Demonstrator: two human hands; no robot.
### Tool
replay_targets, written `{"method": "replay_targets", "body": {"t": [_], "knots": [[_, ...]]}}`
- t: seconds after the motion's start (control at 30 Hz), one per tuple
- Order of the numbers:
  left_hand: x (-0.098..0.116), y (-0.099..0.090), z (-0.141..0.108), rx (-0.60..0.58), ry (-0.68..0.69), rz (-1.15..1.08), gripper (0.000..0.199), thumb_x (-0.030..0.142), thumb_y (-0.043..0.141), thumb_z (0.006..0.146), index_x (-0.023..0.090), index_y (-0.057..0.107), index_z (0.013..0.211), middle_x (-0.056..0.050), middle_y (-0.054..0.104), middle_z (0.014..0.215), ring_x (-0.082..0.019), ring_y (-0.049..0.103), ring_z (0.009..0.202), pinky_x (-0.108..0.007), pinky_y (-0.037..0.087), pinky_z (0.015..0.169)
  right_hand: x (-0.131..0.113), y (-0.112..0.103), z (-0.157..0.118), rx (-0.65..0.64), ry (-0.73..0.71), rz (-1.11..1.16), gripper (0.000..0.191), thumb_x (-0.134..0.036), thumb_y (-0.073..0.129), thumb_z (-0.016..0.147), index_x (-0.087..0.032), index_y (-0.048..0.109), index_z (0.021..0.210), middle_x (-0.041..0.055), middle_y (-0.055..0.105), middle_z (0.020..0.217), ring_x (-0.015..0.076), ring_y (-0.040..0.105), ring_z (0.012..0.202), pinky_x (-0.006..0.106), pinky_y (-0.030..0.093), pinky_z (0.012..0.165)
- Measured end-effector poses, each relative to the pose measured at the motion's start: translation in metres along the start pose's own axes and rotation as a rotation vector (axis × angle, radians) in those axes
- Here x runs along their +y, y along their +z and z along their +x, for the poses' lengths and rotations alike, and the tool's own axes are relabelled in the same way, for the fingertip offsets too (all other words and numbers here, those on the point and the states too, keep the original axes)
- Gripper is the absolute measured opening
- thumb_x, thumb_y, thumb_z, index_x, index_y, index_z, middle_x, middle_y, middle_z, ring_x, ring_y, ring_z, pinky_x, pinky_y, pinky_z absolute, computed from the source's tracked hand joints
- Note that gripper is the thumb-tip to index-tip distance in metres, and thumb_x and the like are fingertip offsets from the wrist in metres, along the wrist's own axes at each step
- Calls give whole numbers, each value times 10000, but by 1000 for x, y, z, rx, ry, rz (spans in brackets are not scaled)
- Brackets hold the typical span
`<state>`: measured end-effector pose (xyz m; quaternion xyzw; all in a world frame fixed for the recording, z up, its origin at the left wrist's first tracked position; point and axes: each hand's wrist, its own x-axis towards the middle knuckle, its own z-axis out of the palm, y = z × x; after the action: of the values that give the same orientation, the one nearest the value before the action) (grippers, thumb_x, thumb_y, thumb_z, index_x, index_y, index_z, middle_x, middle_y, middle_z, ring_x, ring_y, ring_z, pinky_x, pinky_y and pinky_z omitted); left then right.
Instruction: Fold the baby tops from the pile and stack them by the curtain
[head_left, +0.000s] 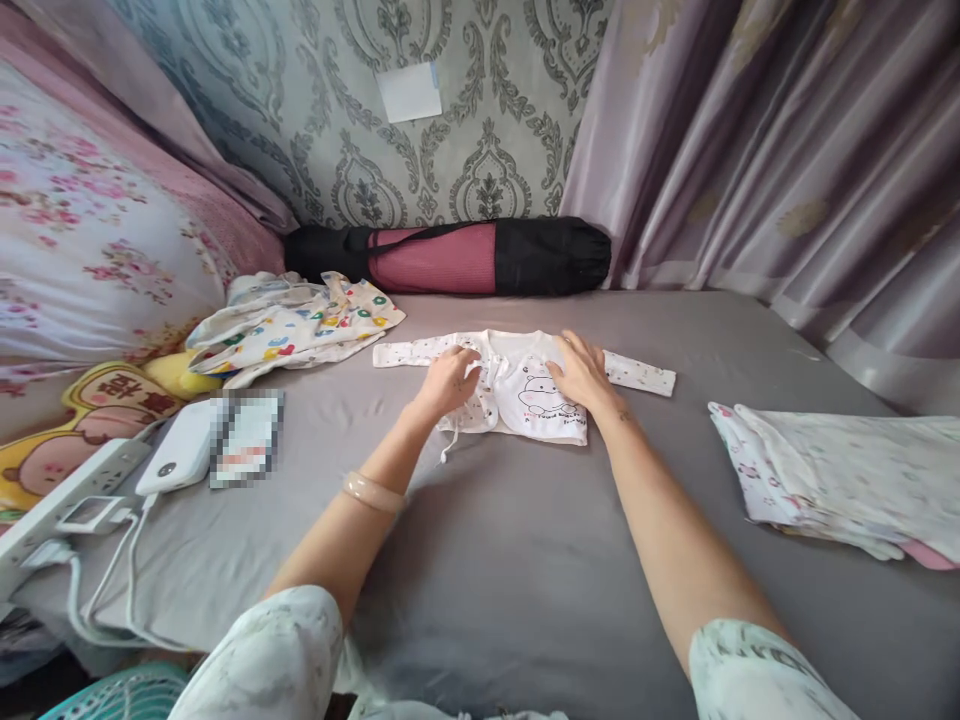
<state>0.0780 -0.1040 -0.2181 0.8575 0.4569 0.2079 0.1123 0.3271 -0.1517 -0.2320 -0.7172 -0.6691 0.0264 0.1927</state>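
Observation:
A small white baby top (517,395) lies spread on the grey sheet, its sleeves stretched out to both sides and an animal drawing on its right half. My left hand (451,380) rests over the left part of the top, near the sleeve, with its fingers apart. On the other side, my right hand (581,372) lies over the top beside the right sleeve, fingers spread. A thin tie hangs from the lower left edge of the top.
Crumpled patterned clothes (300,320) lie at the back left, folded clothes (847,480) at the right. A rolled mat (450,258) lies along the wall. A white power bank (182,445), power strip (82,490) and cables are at the left.

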Motion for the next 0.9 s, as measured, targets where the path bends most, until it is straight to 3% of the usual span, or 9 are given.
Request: {"method": "replay_targets", "body": {"t": [0.1, 0.2, 0.27, 0.43, 0.53, 0.6, 0.7, 0.8, 0.9], "knots": [[25, 13, -24, -45, -31, -128, 260, 130, 457, 830, 169, 643, 1007, -89, 664, 968, -204, 630, 905, -324, 497, 831, -29, -10, -5, -168, -72, 175, 292, -276, 464, 921, -201, 617, 1159, 94, 674, 1173, 224, 614, 1081, 316, 441, 929], [31, 30, -39, 1, -71, -142, 250, 83, 443, 805, 176, 591, 983, -87, 651, 935, -211, 613, 924, -328, 489, 829, -56, -10, -14, -440, -159, 296, 193, -279, 599, 834, -214, 632, 1013, 34, 705, 972, 169, 645, 841, 226, 450, 711], [28, 37, -45, 56, -100, -142, 244, 55, 430, 790, 191, 549, 954, -83, 636, 921, -213, 601, 939, -336, 481, 836, -69, -8, -22, -528, -182, 290, 272, -299, 687, 758, -219, 603, 1005, 21, 691, 959, 162, 629, 800, 213, 422, 646], [22, 39, -49, 118, -151, -164, 210, 41, 397, 787, 222, 472, 864, -70, 600, 866, -204, 584, 911, -340, 470, 832, -82, -6, -36, -501, -125, 189, 266, -331, 658, 749, -208, 547, 958, 63, 669, 969, 193, 611, 809, 232, 395, 610], [27, 35, -52, 100, -164, -170, 108, 126, 460, 799, 225, 464, 841, -70, 589, 880, -218, 575, 935, -362, 466, 849, -82, -6, -37, -426, -94, 172, 176, -270, 613, 751, -207, 551, 903, 78, 678, 966, 200, 618, 823, 234, 390, 606], [30, 34, -55, 90, -175, -173, 58, 220, 515, 807, 221, 469, 841, -72, 583, 898, -233, 569, 956, -384, 466, 864, -81, -5, -35, -398, -44, 202, 94, -224, 592, 742, -207, 558, 828, 68, 691, 875, 189, 626, 771, 229, 387, 586], [33, 34, -58, 95, -148, -150, 177, 335, 594, 792, 221, 471, 850, -74, 571, 911, -253, 563, 972, -409, 468, 881, -77, -3, -30, -445, 15, 304, 43, -182, 547, 737, -209, 545, 703, 17, 634, 592, 161, 609, 580, 224, 392, 544], [32, 35, -60, 94, -111, -99, 205, 287, 639, 745, 220, 476, 852, -83, 567, 909, -262, 564, 966, -410, 472, 883, -72, -2, -26, -461, 44, 395, 88, -180, 523, 725, -209, 526, 641, -33, 531, 437, 141, 558, 448, 219, 392, 499], [31, 37, -60, 112, -107, -67, 135, 181, 584, 745, 212, 497, 843, -94, 576, 888, -254, 572, 934, -397, 477, 874, -68, -3, -23, -388, 80, 491, 28, -194, 534, 706, -205, 554, 689, -66, 493, 423, 121, 515, 410, 204, 357, 448]]}}
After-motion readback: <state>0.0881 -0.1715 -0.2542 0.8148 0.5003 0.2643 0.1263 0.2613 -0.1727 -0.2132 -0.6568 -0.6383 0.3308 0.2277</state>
